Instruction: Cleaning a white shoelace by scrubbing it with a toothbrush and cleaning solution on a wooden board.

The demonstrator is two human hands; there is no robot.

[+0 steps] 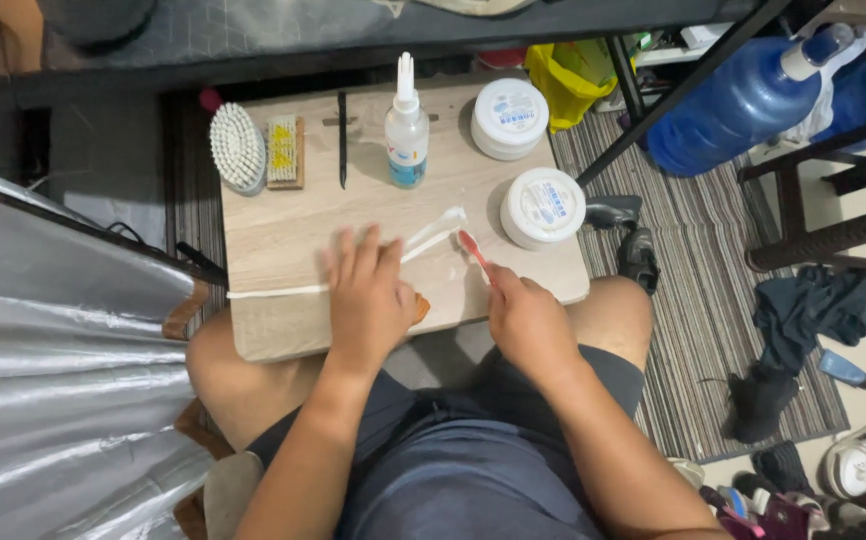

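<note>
My left hand (368,295) lies flat, fingers spread, pressing a white shoelace (431,235) onto a light wooden board (283,235) across my knees. The lace runs from the board's left edge under the palm to near a white tub. My right hand (525,318) grips a red-handled toothbrush (473,250), its head touching the lace just right of my left fingers. Something orange-brown (420,308) peeks out under my left palm.
On the board's far side lie a white bristle brush (237,146), a small wooden brush (284,152), a thin black tool (342,138), a squeeze bottle (407,128) and two round white tubs (510,118) (543,207). A blue water jug (743,100), shoes and clothes sit at right on a striped rug.
</note>
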